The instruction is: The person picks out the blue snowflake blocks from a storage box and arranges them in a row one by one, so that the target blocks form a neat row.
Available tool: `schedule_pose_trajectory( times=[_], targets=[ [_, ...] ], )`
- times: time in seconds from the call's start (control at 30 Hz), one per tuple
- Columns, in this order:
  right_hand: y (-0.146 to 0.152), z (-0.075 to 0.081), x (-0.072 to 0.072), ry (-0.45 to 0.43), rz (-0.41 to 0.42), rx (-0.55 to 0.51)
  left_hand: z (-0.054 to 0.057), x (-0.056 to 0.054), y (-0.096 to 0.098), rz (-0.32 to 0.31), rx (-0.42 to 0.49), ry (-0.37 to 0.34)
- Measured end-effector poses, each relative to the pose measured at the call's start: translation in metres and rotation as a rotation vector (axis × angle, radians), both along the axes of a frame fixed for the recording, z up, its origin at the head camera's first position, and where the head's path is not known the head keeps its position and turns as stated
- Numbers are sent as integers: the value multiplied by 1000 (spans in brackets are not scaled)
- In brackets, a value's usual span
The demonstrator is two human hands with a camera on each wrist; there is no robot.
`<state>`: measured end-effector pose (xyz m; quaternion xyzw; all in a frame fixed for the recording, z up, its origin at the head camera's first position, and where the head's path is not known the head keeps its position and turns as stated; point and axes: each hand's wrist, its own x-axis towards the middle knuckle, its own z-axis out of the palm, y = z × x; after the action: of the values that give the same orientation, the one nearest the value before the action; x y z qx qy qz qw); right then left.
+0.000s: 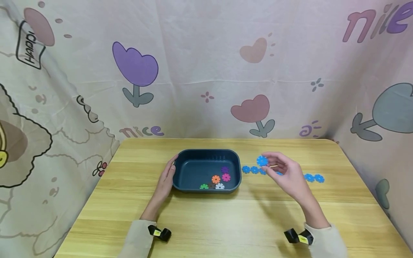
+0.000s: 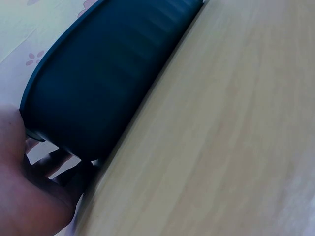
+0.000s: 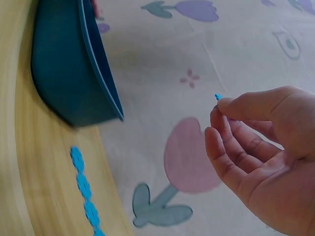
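A blue notched plastic disc (image 1: pixel 262 161) is pinched between the thumb and fingertips of my right hand (image 1: pixel 287 175), raised above the table right of the basin. In the right wrist view only its small blue edge (image 3: pixel 218 96) shows past the thumb. My left hand (image 1: pixel 166 179) grips the left end of a dark teal rectangular basin (image 1: pixel 206 191), thumb by the rim. Inside the basin's right half lie several discs: a purple one (image 1: pixel 224 170), a pink one (image 1: pixel 226 177), an orange one (image 1: pixel 216 179), plus green, brown and white ones.
Blue discs form a row to the right of the basin, from the near end (image 1: pixel 246 169) to the far end (image 1: pixel 319 178); my right hand hides part of it. The wooden table (image 1: pixel 206 218) meets a printed cloth (image 1: pixel 193 71) behind.
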<state>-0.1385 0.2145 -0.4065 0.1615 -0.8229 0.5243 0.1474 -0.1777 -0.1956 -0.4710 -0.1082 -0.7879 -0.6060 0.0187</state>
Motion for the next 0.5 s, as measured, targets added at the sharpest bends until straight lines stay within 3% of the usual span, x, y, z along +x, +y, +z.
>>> schedule_pose_trajectory(
  times=[0.27,0.5],
  targets=[
    [33,-1,5,20,-102,4,1,-1,0,-5,-1,-12],
    [63,-8,1,-2,-197,2,0,0,0,2,7,-8]
  ],
)
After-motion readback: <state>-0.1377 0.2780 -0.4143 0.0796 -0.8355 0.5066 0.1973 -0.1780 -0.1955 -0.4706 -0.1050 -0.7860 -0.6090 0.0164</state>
